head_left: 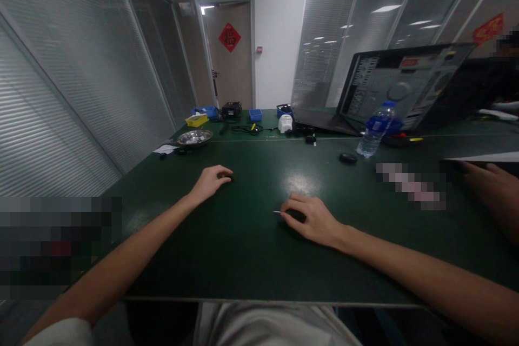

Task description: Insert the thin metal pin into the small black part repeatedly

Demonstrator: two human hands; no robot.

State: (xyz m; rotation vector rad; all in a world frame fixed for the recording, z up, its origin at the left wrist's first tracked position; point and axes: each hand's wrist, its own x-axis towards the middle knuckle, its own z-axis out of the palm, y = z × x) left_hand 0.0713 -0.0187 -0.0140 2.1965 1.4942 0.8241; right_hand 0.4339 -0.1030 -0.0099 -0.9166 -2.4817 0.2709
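My left hand (pixel 211 181) rests low over the green table, its fingers curled to a pinch. A small dark thing (pixel 226 176) shows between the thumb and fingers, too unclear to name. My right hand (pixel 312 217) is nearer the table's front edge, off to the right, with thumb and fingertips pressed together. From its fingertips a thin, shiny, pale piece (pixel 277 212) sticks out to the left; its kind cannot be made out. The curled right fingers hide part of what lies inside them. The two hands are apart.
A metal bowl (pixel 194 138) with small pieces stands back left. Blue trays (pixel 255 115), cables (pixel 247 129) and a white device (pixel 285 123) line the back. On the right are a computer case (pixel 399 84), a water bottle (pixel 375 131), a black mouse (pixel 347 158) and another person's hand (pixel 492 189).
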